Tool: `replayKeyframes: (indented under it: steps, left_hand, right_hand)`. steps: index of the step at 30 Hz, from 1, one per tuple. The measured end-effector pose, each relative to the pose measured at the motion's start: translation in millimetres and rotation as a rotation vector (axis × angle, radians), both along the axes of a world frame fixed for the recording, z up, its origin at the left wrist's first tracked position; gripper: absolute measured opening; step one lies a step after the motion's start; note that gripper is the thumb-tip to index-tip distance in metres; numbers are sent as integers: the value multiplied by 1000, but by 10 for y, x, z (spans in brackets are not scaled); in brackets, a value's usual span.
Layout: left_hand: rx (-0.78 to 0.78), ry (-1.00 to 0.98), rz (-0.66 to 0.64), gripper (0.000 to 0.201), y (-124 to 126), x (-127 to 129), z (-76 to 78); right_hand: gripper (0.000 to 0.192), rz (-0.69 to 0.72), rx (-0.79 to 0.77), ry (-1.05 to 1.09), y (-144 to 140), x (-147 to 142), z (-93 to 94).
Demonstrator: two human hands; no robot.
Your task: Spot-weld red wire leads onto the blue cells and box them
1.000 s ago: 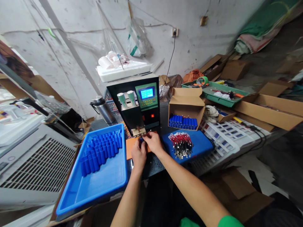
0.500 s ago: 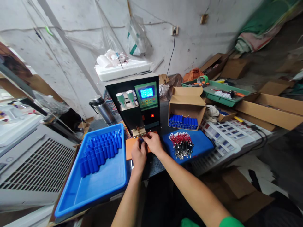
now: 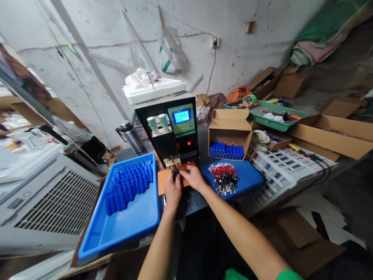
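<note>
My left hand [image 3: 173, 189] is closed around a blue battery cell [image 3: 175, 171], held just below the two electrode pins [image 3: 173, 160] of a black spot welder [image 3: 186, 144]. Close by on the right, my right hand [image 3: 193, 177] has its fingers pinched together near the cell; whatever they grip is too small to make out. Both hands are over an orange board [image 3: 161, 183] at the welder's foot. Red and black wire leads with white connectors [image 3: 224, 177] lie bunched on a blue pad [image 3: 249, 177] to the right.
A blue tray [image 3: 128, 224] at left holds several rows of standing blue cells [image 3: 131, 184]. An open cardboard box [image 3: 230, 121] behind the leads contains more cells [image 3: 226, 151]. A steel flask [image 3: 130, 136] stands left of the welder. A green tray [image 3: 279, 120] sits farther right.
My right hand has moved slightly right, away from the electrodes. The cell in my left hand shows more clearly, a little nearer to me. The view has shifted slightly.
</note>
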State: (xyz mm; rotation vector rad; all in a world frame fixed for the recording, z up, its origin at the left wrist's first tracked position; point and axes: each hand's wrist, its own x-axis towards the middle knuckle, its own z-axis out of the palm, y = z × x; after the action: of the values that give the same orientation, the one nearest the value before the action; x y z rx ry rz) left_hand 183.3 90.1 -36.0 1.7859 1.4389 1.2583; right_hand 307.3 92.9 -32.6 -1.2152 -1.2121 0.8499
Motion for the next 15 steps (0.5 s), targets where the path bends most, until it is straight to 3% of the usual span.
replayKeyframes:
  steps: [5, 10, 15]
  left_hand:
    - [-21, -48, -24, 28, -75, -3, 14]
    - [-27, 2, -15, 23, -164, -32, 35]
    - [-20, -115, -65, 31, -197, -53, 44]
  right_hand:
    - [30, 64, 3, 50, -66, 51, -15]
    - [38, 213, -95, 203, -143, 89, -22]
    - [40, 209, -143, 275, -167, 108, 26]
